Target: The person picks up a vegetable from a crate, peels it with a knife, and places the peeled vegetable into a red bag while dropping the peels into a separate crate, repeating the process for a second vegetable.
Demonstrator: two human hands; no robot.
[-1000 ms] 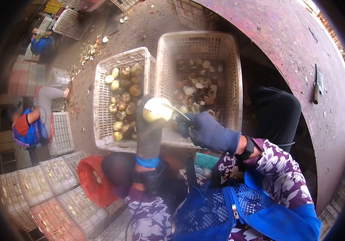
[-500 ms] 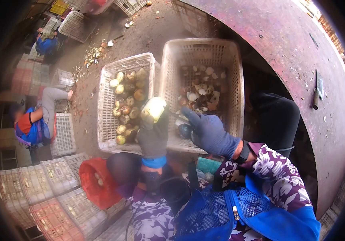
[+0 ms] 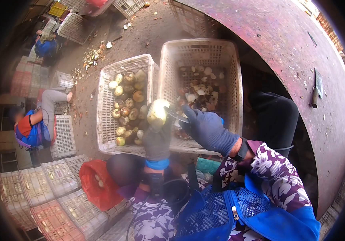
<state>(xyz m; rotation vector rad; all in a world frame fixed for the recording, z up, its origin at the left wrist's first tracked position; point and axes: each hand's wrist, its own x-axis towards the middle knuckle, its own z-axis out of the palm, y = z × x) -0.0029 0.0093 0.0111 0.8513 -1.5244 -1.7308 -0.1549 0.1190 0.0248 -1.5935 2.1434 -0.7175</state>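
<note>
My left hand [image 3: 158, 138], in a dark grey glove, grips a pale round vegetable [image 3: 157, 112] above the gap between two crates. My right hand [image 3: 208, 130], in a blue-grey knitted glove, is closed round a knife. Its curved metal blade [image 3: 178, 117] points left, with its tip at the vegetable's right side. Under my left hand stands a crate [image 3: 100, 120] of brown and pale round vegetables [image 3: 128, 103]. Beneath my right hand, a larger crate [image 3: 240, 88] contains pale peelings and scraps [image 3: 200, 92].
A table [image 3: 293, 52] on the right bears a cleaver [image 3: 317, 88]. A red bag [image 3: 100, 184] stands beside filled crates [image 3: 52, 174] at lower left. A seated person [image 3: 36, 124] is at far left. Peelings [image 3: 92, 58] litter the floor.
The vegetable in my left hand has turned and shifted slightly right and down. The knife blade shows more clearly and has come to the vegetable's side.
</note>
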